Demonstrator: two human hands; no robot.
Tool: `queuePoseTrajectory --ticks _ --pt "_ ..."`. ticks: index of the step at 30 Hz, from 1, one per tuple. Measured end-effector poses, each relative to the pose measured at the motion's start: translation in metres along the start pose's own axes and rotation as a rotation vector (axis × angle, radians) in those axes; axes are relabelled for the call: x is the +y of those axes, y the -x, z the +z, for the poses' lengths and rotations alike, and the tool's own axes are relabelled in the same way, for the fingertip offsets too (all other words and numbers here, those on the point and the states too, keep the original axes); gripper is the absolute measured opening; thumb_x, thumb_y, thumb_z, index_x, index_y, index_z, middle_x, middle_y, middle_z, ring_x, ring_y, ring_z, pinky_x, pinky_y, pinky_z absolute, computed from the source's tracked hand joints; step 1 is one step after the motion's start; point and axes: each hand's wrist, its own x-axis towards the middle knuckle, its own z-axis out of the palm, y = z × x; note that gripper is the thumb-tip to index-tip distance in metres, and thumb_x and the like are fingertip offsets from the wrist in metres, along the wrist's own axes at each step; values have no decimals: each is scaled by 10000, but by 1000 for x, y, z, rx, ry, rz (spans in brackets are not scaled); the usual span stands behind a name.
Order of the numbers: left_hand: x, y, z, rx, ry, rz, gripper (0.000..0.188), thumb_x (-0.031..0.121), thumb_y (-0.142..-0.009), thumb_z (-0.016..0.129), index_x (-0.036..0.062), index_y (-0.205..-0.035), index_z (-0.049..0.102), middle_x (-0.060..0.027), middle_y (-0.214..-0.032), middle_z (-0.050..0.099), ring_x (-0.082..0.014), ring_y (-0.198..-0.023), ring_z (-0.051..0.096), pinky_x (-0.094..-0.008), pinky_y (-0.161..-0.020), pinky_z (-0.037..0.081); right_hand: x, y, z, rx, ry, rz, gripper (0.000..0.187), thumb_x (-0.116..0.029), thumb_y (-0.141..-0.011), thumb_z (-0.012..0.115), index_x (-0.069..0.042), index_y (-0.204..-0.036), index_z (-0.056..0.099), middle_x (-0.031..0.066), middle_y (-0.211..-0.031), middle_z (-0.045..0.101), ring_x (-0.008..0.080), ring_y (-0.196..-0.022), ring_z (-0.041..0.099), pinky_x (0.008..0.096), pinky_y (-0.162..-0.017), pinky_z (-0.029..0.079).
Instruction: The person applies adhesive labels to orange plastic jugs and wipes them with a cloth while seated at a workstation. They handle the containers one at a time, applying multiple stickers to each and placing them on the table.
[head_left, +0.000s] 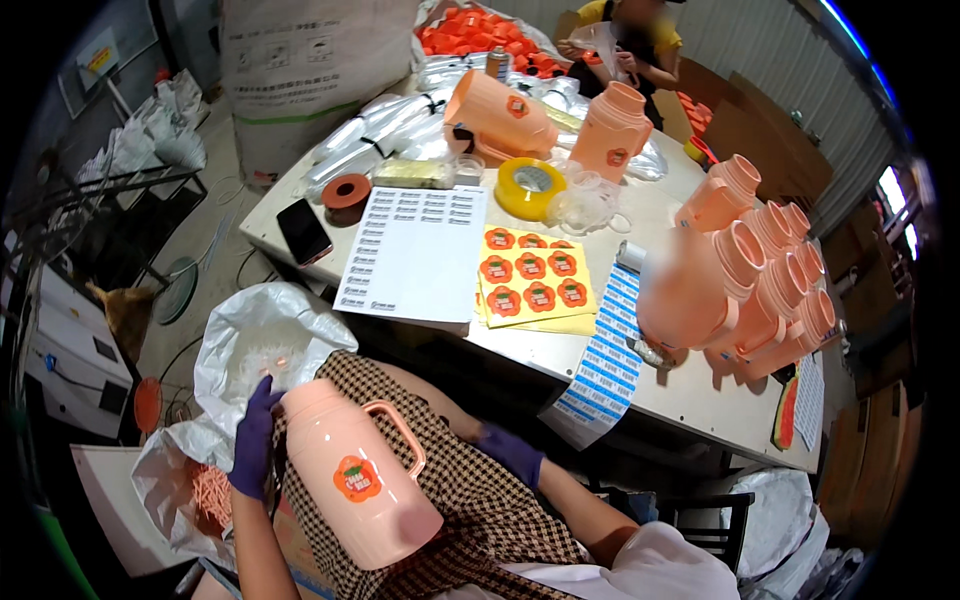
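A glossy peach thermos jug shell (pixel 350 480) with a side handle and a red flower sticker lies tilted across my lap, on checked cloth. Its neck points up and left. My left hand (pixel 253 440), in a purple glove, grips it along the left side near the neck; some of the fingers are behind the shell. My right hand (pixel 512 455), gloved in purple too, is low by my knee in front of the table's edge, apart from the jug. Its fingers are in shadow. Just beyond my left hand, an open white bag (pixel 225 340) contains clear plastic bits.
On the table stand several peach jug shells (pixel 765 290) at right and two at the back. Flower sticker sheets (pixel 530 280), a white label sheet (pixel 410 255), yellow tape (pixel 528 188), a phone (pixel 304 232) and a blue label strip (pixel 605 360) lie nearer. A co-worker (pixel 630 45) is across the table.
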Motion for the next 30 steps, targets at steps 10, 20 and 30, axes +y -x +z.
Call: queuePoseTrajectory --ticks 10,20,30 --pt "64 60 20 -76 116 369 394 379 -928 689 -3 -989 616 -166 -1194 664 -250 -1117 618 -389 -991 480 -159 131 -180 1129 323 -351 427 -136 -846 777 4 -1214 611 100 -1117 637 167 -868 653 303 -760 553" --pt "52 62 22 174 -175 284 183 148 -970 567 -6 -880 609 7 -770 576 -73 -713 470 -258 -658 405 -203 89 -256 1338 201 -661 234 -194 -883 778 12 -918 674 29 -721 670 90 -657 604 263 -627 483" --pt "52 55 24 197 -255 262 315 158 -994 584 20 -721 507 31 -650 463 -59 -639 386 -282 -576 342 -277 -47 -414 1198 261 -451 564 -349 -842 807 29 -1212 610 151 -1038 698 181 -790 683 314 -658 544"
